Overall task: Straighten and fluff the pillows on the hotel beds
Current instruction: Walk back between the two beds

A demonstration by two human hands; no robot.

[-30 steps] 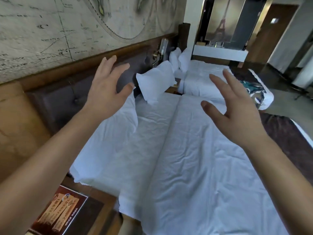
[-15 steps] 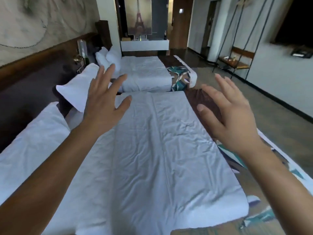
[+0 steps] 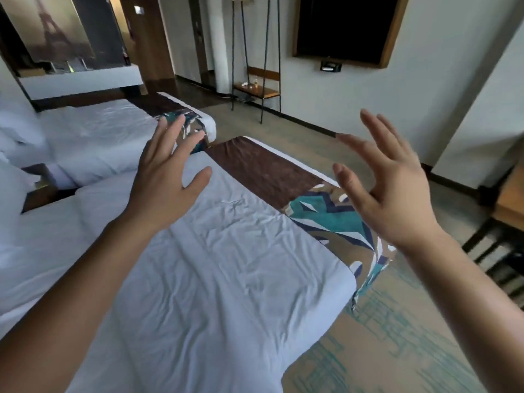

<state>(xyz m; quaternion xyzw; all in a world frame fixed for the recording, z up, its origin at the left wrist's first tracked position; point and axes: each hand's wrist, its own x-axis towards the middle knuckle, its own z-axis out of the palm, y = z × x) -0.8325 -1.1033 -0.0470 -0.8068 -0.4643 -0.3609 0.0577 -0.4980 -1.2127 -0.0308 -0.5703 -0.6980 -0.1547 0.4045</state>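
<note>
Two hotel beds with white duvets fill the left of the view. The near bed (image 3: 226, 265) lies under my arms; the far bed (image 3: 93, 134) stands behind it. White pillows show only at the left edge: one on the near bed (image 3: 8, 199) and some on the far bed (image 3: 14, 126). My left hand (image 3: 167, 177) hovers open above the near duvet, fingers spread. My right hand (image 3: 388, 191) is raised open over the bed's foot corner, holding nothing. Neither hand touches a pillow.
A brown and teal patterned bed runner (image 3: 326, 217) crosses the near bed's foot. A dark nightstand (image 3: 42, 191) sits between the beds. Carpet (image 3: 382, 336) lies to the right. A wall television (image 3: 346, 26), a metal luggage rack (image 3: 255, 89) and a chair (image 3: 504, 242) line the right side.
My view has swung right, from the headboard and pillows to the foot of the near bed and the television wall. Both hands stay raised and open.
</note>
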